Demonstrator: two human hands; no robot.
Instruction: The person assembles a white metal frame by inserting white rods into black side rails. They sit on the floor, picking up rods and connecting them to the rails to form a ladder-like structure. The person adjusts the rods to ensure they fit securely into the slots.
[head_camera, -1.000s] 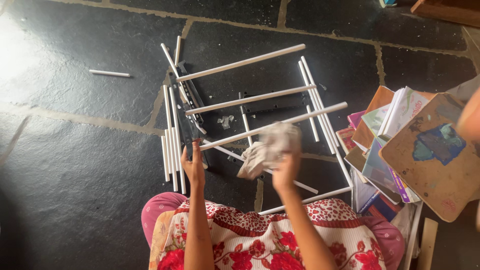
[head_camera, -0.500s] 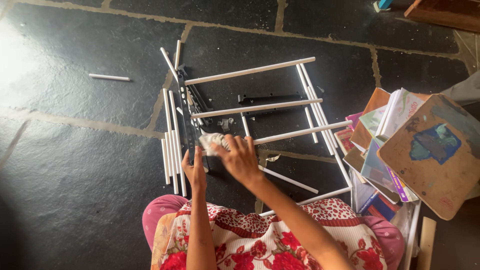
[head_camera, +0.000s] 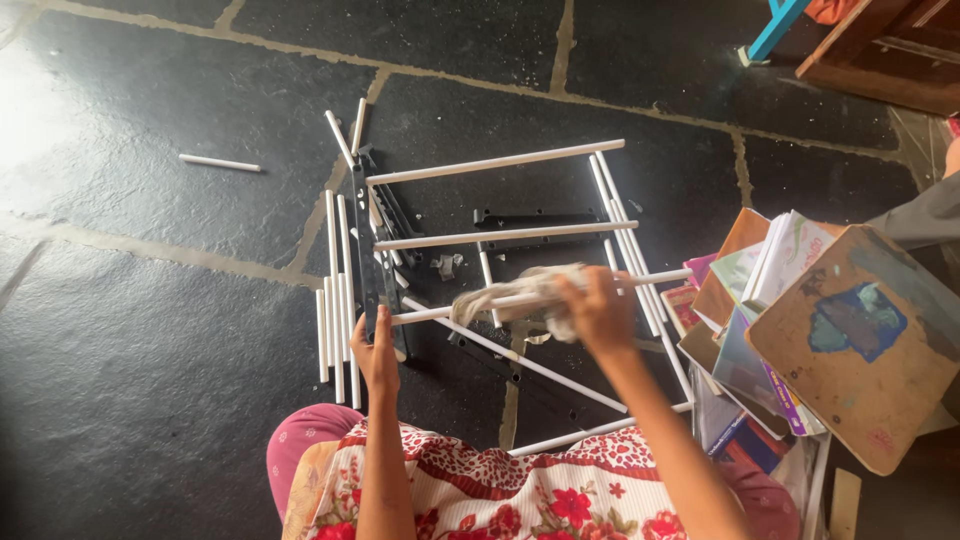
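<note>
The right hand (head_camera: 600, 315) clenches a pale rag (head_camera: 520, 295) around one white rod (head_camera: 440, 310) at the frame's centre. At nine o'clock of it, the left hand (head_camera: 378, 352) grips the black side bar (head_camera: 368, 250). Three white rods span that rack. At three o'clock lies a stack of books (head_camera: 790, 330) on the stone floor (head_camera: 150, 380).

Rack rod wiped on stone floor.
A crumpled cloth (head_camera: 520, 295) is pressed around a white rod (head_camera: 660, 277) by the right hand (head_camera: 598, 312); the black side bar (head_camera: 366, 262) is gripped by the left hand (head_camera: 377, 352).
</note>
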